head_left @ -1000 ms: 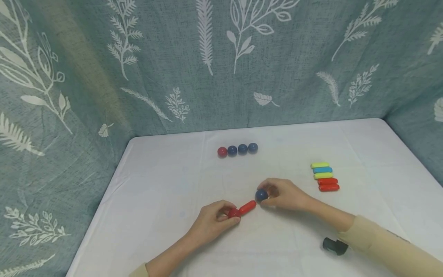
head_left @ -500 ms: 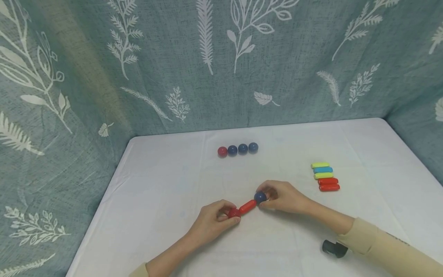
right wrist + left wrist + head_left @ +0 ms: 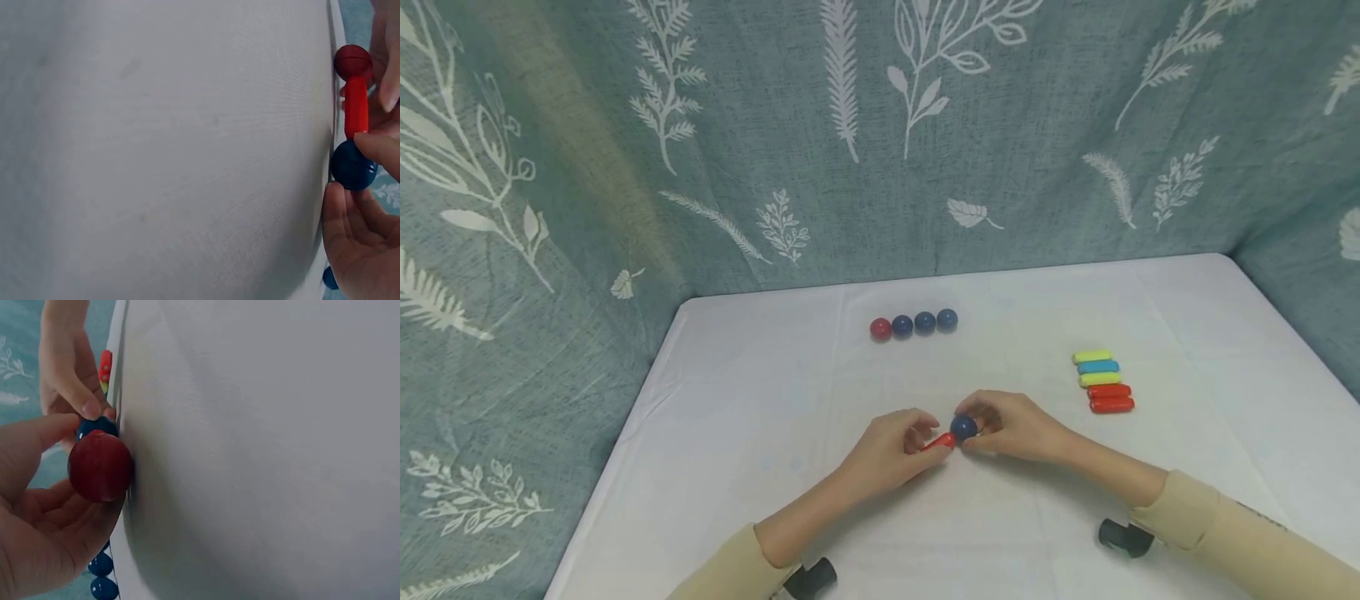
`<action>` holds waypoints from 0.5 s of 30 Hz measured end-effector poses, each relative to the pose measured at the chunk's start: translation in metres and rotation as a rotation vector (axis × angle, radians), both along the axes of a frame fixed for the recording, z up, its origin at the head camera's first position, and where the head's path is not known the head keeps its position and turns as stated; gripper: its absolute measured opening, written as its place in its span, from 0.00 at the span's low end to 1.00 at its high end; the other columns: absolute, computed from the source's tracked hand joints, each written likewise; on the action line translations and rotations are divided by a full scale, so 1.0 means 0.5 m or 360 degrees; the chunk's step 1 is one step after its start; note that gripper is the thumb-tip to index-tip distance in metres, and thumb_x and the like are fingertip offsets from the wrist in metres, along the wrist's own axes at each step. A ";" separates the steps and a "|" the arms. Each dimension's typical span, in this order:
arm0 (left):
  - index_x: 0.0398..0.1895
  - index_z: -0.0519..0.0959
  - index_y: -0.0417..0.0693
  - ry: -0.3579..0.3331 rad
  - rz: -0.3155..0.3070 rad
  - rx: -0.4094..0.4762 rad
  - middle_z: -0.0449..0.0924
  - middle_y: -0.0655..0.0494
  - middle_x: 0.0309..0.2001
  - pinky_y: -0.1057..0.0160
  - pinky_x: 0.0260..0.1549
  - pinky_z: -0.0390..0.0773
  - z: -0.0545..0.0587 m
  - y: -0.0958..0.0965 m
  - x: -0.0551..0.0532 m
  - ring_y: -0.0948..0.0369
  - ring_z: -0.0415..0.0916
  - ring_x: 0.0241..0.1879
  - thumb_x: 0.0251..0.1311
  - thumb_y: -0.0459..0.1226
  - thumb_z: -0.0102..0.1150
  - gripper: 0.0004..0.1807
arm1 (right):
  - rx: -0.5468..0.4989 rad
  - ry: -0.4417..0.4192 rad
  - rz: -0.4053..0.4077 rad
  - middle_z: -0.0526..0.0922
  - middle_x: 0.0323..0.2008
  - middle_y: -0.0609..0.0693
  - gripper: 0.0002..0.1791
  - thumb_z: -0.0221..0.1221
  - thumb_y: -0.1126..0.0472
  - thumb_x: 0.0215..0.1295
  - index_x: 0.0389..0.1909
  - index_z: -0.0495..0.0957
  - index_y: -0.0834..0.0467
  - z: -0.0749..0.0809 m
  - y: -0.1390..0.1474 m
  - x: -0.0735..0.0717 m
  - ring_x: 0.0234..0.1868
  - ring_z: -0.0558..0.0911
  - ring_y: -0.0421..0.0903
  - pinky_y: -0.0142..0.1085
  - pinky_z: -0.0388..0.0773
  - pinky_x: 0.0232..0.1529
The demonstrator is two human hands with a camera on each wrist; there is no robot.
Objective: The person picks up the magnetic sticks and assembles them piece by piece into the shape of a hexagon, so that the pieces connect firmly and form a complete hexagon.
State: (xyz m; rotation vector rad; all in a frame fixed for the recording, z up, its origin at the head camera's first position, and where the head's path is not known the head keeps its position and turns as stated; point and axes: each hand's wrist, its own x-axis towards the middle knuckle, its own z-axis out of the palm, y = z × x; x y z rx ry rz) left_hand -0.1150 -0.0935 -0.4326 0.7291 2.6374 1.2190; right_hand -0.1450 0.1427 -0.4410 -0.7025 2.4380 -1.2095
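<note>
In the head view my right hand (image 3: 1018, 427) pinches a dark blue ball (image 3: 964, 427) between thumb and fingers. A short red rod (image 3: 942, 441) meets the ball on its left, partly covered by my left hand (image 3: 891, 450). The right wrist view shows a red ball (image 3: 352, 61) on the rod's other end, in line with the blue ball (image 3: 354, 165). Around the rod, my left thumb and fingers stand spread, with a gap beside it. In the left wrist view the red ball (image 3: 100, 467) hides most of the rod; in the head view my left hand hides that ball.
Toward the back of the white table (image 3: 760, 375), a red ball (image 3: 881, 329) and several blue balls (image 3: 925, 322) form a row. At right, yellow, blue and red rods (image 3: 1111, 405) lie side by side. Black wrist devices (image 3: 1124, 538) show near both sleeves.
The blue ball has moved left against the rod's end with my right hand. My left hand has left the red ball and moved right, over the rod.
</note>
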 end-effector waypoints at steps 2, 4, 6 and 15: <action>0.45 0.81 0.41 0.0000 -0.0024 -0.0048 0.83 0.55 0.35 0.69 0.30 0.76 -0.001 0.009 -0.007 0.66 0.76 0.30 0.58 0.42 0.68 0.17 | -0.0003 -0.0016 0.0001 0.80 0.34 0.43 0.20 0.69 0.61 0.56 0.50 0.78 0.56 0.000 -0.001 0.000 0.36 0.80 0.41 0.32 0.79 0.39; 0.43 0.82 0.43 -0.0011 -0.0028 -0.0088 0.83 0.58 0.33 0.70 0.29 0.73 -0.001 0.016 -0.012 0.68 0.73 0.29 0.57 0.42 0.68 0.15 | -0.0010 -0.0030 0.0003 0.80 0.34 0.44 0.20 0.69 0.62 0.55 0.50 0.78 0.57 0.001 -0.002 0.000 0.36 0.80 0.41 0.32 0.79 0.39; 0.41 0.83 0.44 -0.0016 -0.0028 -0.0114 0.82 0.60 0.31 0.70 0.28 0.72 -0.002 0.020 -0.015 0.69 0.72 0.27 0.57 0.42 0.68 0.13 | -0.0012 -0.0036 0.0009 0.80 0.35 0.44 0.20 0.69 0.62 0.55 0.50 0.78 0.57 0.004 -0.001 0.000 0.37 0.80 0.41 0.32 0.79 0.38; 0.39 0.84 0.46 -0.0027 -0.0005 -0.0142 0.81 0.62 0.29 0.70 0.28 0.71 -0.002 0.026 -0.015 0.68 0.71 0.27 0.57 0.41 0.68 0.10 | 0.0154 0.0304 -0.0236 0.83 0.45 0.49 0.12 0.65 0.60 0.62 0.46 0.82 0.55 0.050 0.105 -0.037 0.45 0.81 0.49 0.42 0.80 0.44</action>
